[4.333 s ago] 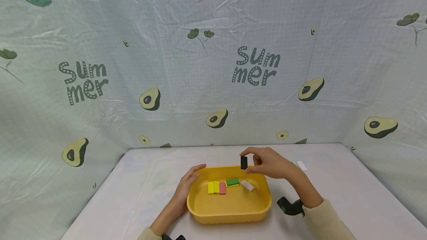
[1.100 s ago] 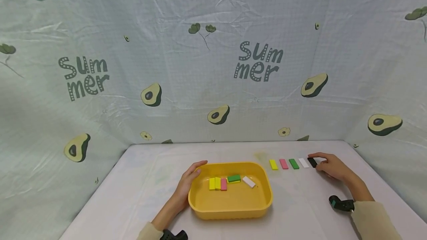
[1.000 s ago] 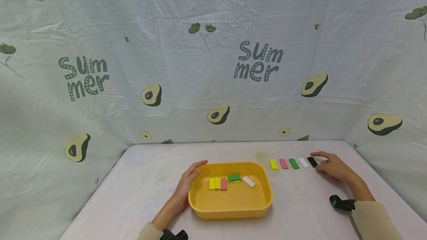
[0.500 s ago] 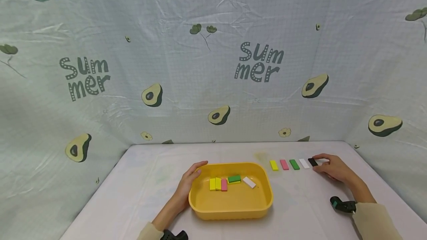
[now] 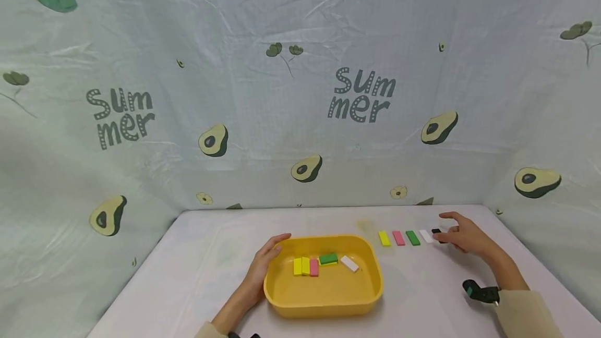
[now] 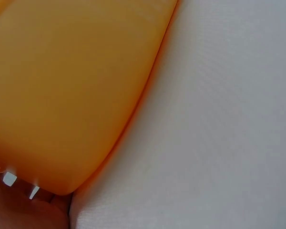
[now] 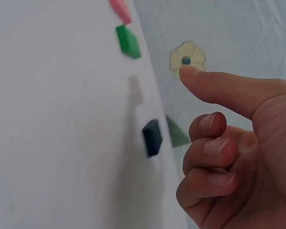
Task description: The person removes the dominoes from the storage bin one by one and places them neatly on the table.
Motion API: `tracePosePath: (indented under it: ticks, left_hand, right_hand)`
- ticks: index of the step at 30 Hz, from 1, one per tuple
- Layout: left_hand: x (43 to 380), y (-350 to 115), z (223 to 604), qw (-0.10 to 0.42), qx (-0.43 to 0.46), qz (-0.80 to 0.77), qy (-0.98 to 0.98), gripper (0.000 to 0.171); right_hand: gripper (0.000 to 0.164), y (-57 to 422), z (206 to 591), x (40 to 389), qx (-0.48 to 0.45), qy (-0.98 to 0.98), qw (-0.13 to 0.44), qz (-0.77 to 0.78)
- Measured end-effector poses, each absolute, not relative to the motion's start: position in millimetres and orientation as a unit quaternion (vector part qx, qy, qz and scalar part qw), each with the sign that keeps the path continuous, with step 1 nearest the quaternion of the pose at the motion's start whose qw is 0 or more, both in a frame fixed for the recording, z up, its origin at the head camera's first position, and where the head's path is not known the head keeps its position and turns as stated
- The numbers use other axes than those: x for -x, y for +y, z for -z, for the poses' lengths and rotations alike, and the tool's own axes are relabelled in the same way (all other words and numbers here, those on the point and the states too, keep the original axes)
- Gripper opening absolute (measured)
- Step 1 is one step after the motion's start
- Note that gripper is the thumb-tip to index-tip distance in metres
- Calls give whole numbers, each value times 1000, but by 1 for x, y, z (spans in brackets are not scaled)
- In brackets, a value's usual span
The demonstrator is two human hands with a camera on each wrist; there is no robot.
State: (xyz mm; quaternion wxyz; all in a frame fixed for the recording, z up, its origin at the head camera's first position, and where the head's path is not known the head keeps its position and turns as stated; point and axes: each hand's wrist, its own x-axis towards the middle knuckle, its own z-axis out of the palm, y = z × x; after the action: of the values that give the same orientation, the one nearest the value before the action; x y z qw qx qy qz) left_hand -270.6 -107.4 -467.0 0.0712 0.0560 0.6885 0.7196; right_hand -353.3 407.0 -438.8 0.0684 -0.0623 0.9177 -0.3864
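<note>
My left hand (image 5: 257,270) grips the left wall of a yellow plastic tub (image 5: 328,310), thumb over the rim. In the left wrist view the tub's outer wall (image 6: 71,95) covers much of the frame. On the table's right, my right hand (image 5: 471,236) hovers by a small black domino-like block (image 5: 436,230), finger and thumb spread apart. From the right wrist view, a gap separates this hand (image 7: 248,152) from the black block (image 7: 153,138), which lies on the table; its other fingers are loosely curled. The black block ends a row with white (image 5: 425,236), green (image 5: 412,238), pink (image 5: 398,238) and yellow (image 5: 384,238) blocks.
Inside the tub lie several more blocks: yellow ones (image 5: 298,267), a pink one (image 5: 313,267), a green one (image 5: 328,258) on a yellow one, and a white one (image 5: 349,264). A printed sheet (image 5: 263,98) hangs behind the white table (image 5: 197,260).
The right hand carried the black block from above the tub to the row's right end, adjusted it there and has now let go. The left hand stays at the tub.
</note>
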Motion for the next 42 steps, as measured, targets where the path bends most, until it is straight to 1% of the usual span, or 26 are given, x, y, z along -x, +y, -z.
tracePosePath:
  ticks: [3, 7, 14, 23, 32, 36, 42]
  left_hand:
    - [267, -108, 470, 75, -56, -720, 688, 54]
    - [266, -109, 470, 67, -54, -719, 690, 53]
    - [269, -107, 466, 64, -66, -713, 695, 52]
    - [269, -106, 466, 64, -65, -707, 702, 51]
    - [272, -107, 466, 58, -70, -711, 698, 50]
    - [272, -106, 467, 65, -69, -712, 696, 51]
    - [270, -108, 469, 61, -63, -711, 697, 51]
  right_hand:
    - [78, 395, 433, 349, 83, 917, 54, 386]
    - [72, 372, 422, 348, 109, 918, 35, 379]
    - [69, 339, 402, 343, 128, 917, 24, 376]
    - [59, 306, 386, 330, 191, 899, 11, 394]
    - [49, 269, 364, 314, 267, 873, 19, 408]
    - [47, 252, 360, 305, 287, 868, 30, 405]
    - [46, 222, 360, 297, 315, 857, 41, 406]
